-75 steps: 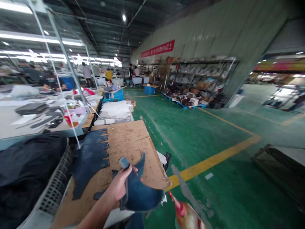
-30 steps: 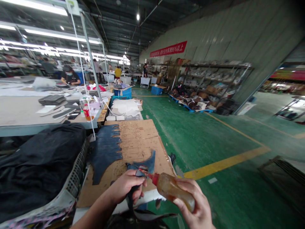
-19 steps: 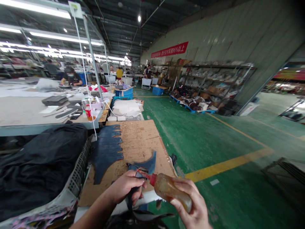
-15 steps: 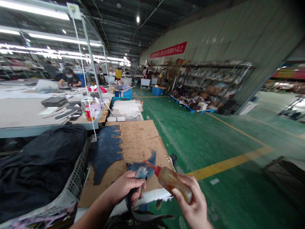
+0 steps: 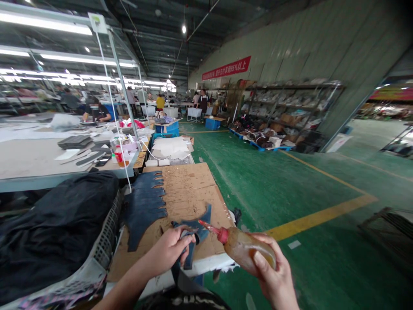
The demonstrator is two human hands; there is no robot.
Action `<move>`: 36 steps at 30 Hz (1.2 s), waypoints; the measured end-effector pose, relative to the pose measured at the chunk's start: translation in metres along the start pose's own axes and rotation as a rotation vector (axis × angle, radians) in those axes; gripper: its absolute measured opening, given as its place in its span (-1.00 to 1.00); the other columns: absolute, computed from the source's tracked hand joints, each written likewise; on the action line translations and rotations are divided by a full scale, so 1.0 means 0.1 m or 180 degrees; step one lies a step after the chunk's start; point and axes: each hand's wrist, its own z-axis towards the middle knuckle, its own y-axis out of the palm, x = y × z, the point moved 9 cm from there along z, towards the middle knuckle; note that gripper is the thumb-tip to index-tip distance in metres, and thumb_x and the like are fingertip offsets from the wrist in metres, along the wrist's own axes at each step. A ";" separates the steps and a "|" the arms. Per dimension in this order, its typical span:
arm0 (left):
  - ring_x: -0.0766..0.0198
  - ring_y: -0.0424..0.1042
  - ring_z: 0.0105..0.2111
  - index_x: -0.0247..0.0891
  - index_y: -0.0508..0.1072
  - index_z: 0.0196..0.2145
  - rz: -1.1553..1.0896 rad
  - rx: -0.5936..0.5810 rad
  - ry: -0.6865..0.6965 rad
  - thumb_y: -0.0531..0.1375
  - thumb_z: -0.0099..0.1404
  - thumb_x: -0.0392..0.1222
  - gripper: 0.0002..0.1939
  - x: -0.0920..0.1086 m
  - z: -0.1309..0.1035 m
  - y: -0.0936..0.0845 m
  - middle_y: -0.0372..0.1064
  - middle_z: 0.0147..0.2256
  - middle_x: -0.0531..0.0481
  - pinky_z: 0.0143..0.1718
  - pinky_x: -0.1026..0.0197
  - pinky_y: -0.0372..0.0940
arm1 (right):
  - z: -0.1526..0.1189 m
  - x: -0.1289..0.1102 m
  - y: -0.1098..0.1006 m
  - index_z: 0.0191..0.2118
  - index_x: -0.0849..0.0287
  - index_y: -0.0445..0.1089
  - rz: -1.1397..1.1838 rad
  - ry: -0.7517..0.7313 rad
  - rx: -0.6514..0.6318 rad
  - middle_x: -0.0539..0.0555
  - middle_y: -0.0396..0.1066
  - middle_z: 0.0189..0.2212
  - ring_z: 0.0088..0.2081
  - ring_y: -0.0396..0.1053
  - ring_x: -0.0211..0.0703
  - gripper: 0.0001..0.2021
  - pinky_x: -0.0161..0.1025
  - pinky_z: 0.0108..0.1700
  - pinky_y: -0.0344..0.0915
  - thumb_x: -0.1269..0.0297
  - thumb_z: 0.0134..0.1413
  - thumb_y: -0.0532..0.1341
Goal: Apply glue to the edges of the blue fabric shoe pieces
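Note:
Pinched in my left hand (image 5: pixel 172 249) is a dark blue leather piece (image 5: pixel 184 280), its strip hanging down toward my lap. My right hand (image 5: pixel 274 271) is wrapped round a squeeze bottle (image 5: pixel 247 249) of amber, glue-like liquid. The bottle's red nozzle (image 5: pixel 209 227) points left, just right of my left hand and apart from the leather. Behind my left hand, another blue leather piece (image 5: pixel 204 224) lies on the cardboard (image 5: pixel 180 181). Overlapping blue leather pieces (image 5: pixel 143 206) line the cardboard's left side.
A basket (image 5: pixel 100 247) heaped with black cloth (image 5: pixel 48 232) stands at left. Beyond it is a long worktable (image 5: pixel 29 165) with a red-labelled bottle (image 5: pixel 119 156). Green floor (image 5: pixel 245 185) with yellow lines (image 5: pixel 319 217) runs along the right. Co-workers stand or sit farther back.
My right hand has drawn the bottle slightly right, so its nozzle is farther from my left hand. My left hand has turned the leather, and its light-coloured end no longer shows.

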 end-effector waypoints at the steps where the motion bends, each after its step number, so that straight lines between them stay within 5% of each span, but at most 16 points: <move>1: 0.31 0.21 -0.66 -0.24 0.42 -0.36 0.0278 0.0154 0.0198 0.11 0.27 -0.01 -0.76 0.07 -0.01 -0.04 0.23 -0.71 0.13 -0.50 0.27 0.15 | 0.00 0.03 -0.01 -0.21 0.12 0.43 0.0099 0.0098 -0.0027 0.13 0.47 -0.31 -0.35 0.44 -0.01 -0.62 -0.20 -0.36 0.38 -0.04 -0.08 0.30; 4: 0.20 0.33 -0.49 -0.18 0.51 -0.31 0.1035 0.0580 0.0819 0.18 0.16 -0.22 -0.87 0.29 -0.04 -0.14 0.39 -0.57 0.03 -0.31 0.22 0.19 | 0.02 0.06 -0.02 -0.21 0.12 0.43 0.0276 0.0249 -0.0121 0.12 0.48 -0.31 -0.36 0.45 -0.02 -0.60 -0.21 -0.37 0.38 -0.05 -0.12 0.32; 7: 0.07 0.38 -0.34 -0.12 0.55 -0.31 0.1370 0.0860 0.1183 0.19 0.03 -0.35 -0.74 0.37 -0.04 -0.20 0.47 -0.41 -0.04 -0.14 0.14 0.20 | 0.03 0.05 -0.01 -0.22 0.10 0.44 0.0252 0.0244 -0.0272 0.10 0.48 -0.31 -0.34 0.45 -0.03 -0.61 -0.23 -0.34 0.38 -0.05 -0.11 0.32; 15: 0.04 0.42 -0.34 -0.11 0.57 -0.30 0.1321 0.0907 0.1201 0.20 0.00 -0.41 -0.68 0.28 0.03 -0.18 0.50 -0.39 -0.06 0.17 -0.06 0.02 | -0.10 0.06 0.19 -0.26 0.09 0.44 0.0401 0.0482 -0.0911 0.06 0.47 -0.37 -0.39 0.42 -0.08 -0.61 -0.28 -0.38 0.36 -0.10 -0.11 0.30; 22: 0.06 0.46 -0.38 -0.16 0.57 -0.26 0.1705 0.1117 0.1545 0.14 -0.07 -0.49 -0.57 0.28 -0.01 -0.21 0.53 -0.40 -0.08 0.20 -0.14 0.03 | -0.07 0.21 0.21 -0.26 0.09 0.44 0.0786 0.0771 -0.0616 0.05 0.46 -0.41 -0.41 0.39 -0.10 -0.58 -0.27 -0.39 0.34 -0.11 -0.19 0.33; 28: 0.19 0.47 -0.46 -0.22 0.50 -0.20 0.2545 0.1482 0.2504 0.02 0.05 -0.47 -0.59 0.43 -0.19 -0.08 0.51 -0.46 -0.02 0.15 -0.10 0.16 | -0.06 0.52 0.15 -0.25 0.09 0.41 0.1130 0.1181 -0.0122 0.01 0.44 -0.42 -0.42 0.36 -0.15 -0.62 -0.30 -0.39 0.31 0.02 -0.20 0.39; 31: 0.24 0.47 -0.47 -0.27 0.44 -0.21 0.3188 0.1668 0.2869 -0.06 0.07 -0.51 -0.58 0.53 -0.26 0.04 0.49 -0.47 -0.01 0.11 -0.07 0.22 | -0.08 0.57 0.23 -0.25 0.09 0.40 0.1375 0.1372 -0.0276 0.00 0.42 -0.43 -0.43 0.34 -0.17 -0.61 -0.32 -0.40 0.29 0.01 -0.20 0.39; 36: 0.25 0.48 -0.48 -0.29 0.41 -0.23 0.3563 0.1721 0.2870 -0.07 0.03 -0.51 -0.58 0.54 -0.24 0.07 0.50 -0.44 -0.03 0.09 -0.06 0.27 | -0.17 0.55 0.38 -0.28 0.10 0.41 0.1428 0.1489 -0.0518 -0.02 0.39 -0.45 -0.44 0.30 -0.19 -0.61 -0.33 -0.39 0.25 -0.03 -0.21 0.38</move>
